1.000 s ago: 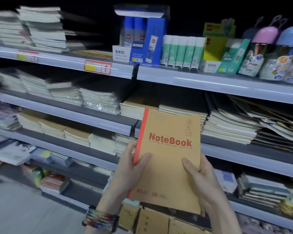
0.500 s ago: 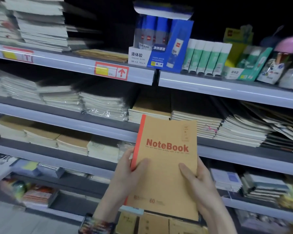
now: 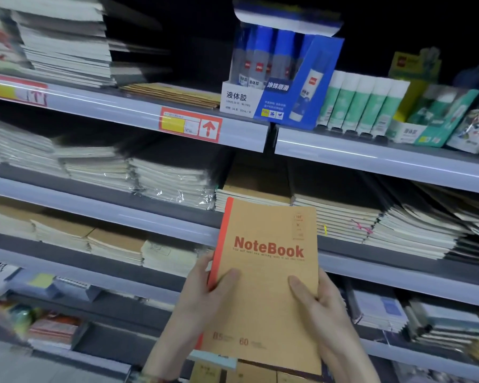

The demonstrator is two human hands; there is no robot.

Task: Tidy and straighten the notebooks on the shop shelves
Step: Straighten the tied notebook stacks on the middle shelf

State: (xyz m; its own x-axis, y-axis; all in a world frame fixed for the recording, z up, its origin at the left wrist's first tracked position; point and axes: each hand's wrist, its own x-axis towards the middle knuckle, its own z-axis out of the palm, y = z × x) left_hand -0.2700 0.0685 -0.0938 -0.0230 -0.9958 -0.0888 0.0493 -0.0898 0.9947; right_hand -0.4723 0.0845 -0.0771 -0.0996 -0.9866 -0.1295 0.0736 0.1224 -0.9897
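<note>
Notebook (image 3: pixel 263 294), kraft-brown with a red spine strip and red "NoteBook" lettering, is being held upright in front of the shelves, its cover facing the camera. The left hand (image 3: pixel 202 297) is gripping the spine edge, thumb lying on the cover and fingers curling behind. The right hand (image 3: pixel 318 308) is grasping the opposite edge the same way. The top edge is overlapping a stack of brown notebooks (image 3: pixel 255 194) lying flat on the shelf behind. Left of that stack, plastic-wrapped bundles (image 3: pixel 172 183) are sitting; to its right, further stacks (image 3: pixel 409 230) are fanning out untidily. On the shelf above, a blue glue box (image 3: pixel 277 87) is standing beside a row of green glue sticks (image 3: pixel 362 103), and a red price tag (image 3: pixel 190 124) is sticking to the front rail (image 3: pixel 385 161).
</note>
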